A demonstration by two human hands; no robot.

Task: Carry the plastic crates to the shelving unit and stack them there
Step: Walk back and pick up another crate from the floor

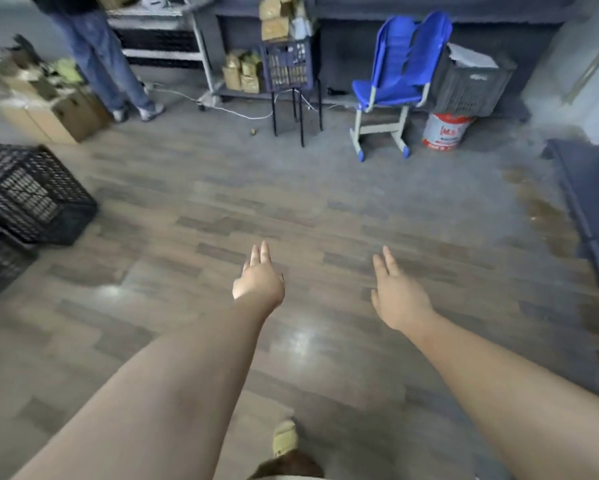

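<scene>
Both my arms reach forward over the wooden floor, holding nothing. My left hand and my right hand have straight fingers, palms down. A black plastic crate sits tilted on the floor at the left, far from both hands, with part of another dark crate below it. A blue crate full of packets stands on a black stool at the back. A grey crate rests on a red-and-white bucket at the back right. The shelving unit stands at the back left.
A person in jeans stands by the shelving unit. Cardboard boxes lie at the far left. Two stacked blue chairs stand at the back. White cables run along the floor. A dark low platform borders the right side.
</scene>
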